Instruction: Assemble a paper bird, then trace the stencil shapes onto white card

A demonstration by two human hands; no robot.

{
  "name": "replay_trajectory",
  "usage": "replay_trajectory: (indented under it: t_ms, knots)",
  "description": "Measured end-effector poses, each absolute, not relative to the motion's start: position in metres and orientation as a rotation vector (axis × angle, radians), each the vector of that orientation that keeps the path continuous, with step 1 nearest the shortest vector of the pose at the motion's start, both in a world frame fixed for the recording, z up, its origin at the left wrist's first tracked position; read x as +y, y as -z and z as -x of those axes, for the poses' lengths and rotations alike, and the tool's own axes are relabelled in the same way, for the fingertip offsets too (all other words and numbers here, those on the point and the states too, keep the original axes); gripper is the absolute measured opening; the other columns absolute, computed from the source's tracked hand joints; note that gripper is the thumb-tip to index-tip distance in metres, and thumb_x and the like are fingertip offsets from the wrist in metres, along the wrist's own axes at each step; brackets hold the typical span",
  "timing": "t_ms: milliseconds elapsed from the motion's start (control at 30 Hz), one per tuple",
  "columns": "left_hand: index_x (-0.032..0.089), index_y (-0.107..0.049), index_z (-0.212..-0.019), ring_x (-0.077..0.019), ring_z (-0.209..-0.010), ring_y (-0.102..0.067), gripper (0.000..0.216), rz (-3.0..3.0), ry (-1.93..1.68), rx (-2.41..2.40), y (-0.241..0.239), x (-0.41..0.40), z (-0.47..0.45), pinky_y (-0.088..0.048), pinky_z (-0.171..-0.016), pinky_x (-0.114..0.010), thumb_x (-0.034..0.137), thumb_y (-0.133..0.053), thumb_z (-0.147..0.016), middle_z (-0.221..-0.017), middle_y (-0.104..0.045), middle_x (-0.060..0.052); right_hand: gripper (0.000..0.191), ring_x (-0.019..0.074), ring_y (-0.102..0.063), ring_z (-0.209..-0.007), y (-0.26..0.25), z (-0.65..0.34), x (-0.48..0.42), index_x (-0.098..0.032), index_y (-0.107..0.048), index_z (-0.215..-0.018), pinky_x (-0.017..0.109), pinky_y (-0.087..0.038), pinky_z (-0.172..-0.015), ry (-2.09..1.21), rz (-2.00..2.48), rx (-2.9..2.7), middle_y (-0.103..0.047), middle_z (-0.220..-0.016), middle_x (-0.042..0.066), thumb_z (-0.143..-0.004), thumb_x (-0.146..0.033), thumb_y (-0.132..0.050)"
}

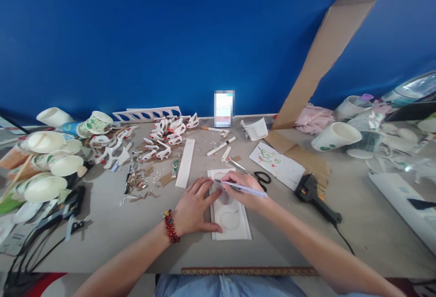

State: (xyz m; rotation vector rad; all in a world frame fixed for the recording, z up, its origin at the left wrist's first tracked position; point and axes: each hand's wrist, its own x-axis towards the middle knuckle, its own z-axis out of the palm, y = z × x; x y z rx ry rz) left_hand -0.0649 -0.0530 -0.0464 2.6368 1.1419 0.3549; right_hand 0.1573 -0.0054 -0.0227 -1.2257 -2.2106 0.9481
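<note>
My left hand (194,204), with a red bead bracelet (170,226) at its wrist, lies flat with fingers spread on a white rectangular sheet (238,231). Rounded outlines (230,220) show on the sheet, partly covered by my hands. My right hand (245,190) is closed around a slim pale purple pen (250,190). Its tip points left over the sheet's upper part; I cannot tell whether it touches. Black-handled scissors (263,177) lie just beyond my right hand. A blank white strip (185,163) sits past my left hand.
Several bird-like white cutouts (170,131) and scraps (141,179) cover the left back. Paper cups (47,188) crowd the far left. On the right are a bird drawing (277,163), a black glue gun (316,199) with a cord, and another cup (335,136). A lit phone (224,108) stands against the blue wall.
</note>
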Motion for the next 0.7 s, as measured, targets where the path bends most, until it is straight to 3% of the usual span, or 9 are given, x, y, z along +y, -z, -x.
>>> replay_trajectory:
  t_ms: [700]
  knots:
    - [0.021, -0.05, -0.138, -0.0391, -0.13, -0.039, 0.1, -2.622, -0.377, 1.156, 0.044, -0.053, 0.064, -0.033, -0.108, -0.058, 0.087, -0.053, -0.062, -0.136, -0.048, -0.018, 0.01, 0.014, -0.061, -0.069, 0.01, -0.17, 0.01, -0.024, -0.064, -0.089, 0.024, -0.04, -0.062, -1.017, 1.144, -2.356, -0.067, -0.078, -0.002, -0.089, -0.028, -0.055]
